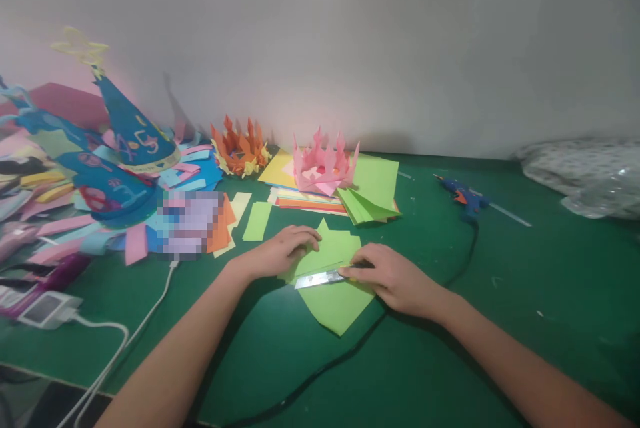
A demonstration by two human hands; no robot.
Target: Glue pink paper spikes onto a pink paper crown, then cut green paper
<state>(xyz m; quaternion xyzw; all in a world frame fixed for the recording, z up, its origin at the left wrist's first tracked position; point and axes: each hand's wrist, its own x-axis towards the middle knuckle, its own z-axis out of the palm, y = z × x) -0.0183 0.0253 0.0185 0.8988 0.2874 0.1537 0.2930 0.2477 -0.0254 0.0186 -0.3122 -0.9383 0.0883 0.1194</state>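
A light green sheet of paper (340, 311), folded, with a pointed lower tip, lies on the green table in front of me. My right hand (395, 278) is closed around a box cutter. Its long metal blade (319, 279) lies slantwise over the paper, pointing left. The cutter's handle is mostly hidden in my fingers. Resting on the paper's upper left part is my left hand (285, 251), fingers spread and slightly bent, with nothing gripped.
Behind the paper, a pink paper crown (325, 165) stands on stacked coloured sheets (377, 178), beside an orange crown (241, 148). Blue cone hats (133, 125) and paper strips crowd the left. A blue glue gun (463, 195) lies right; its black cord (320, 371) passes near me.
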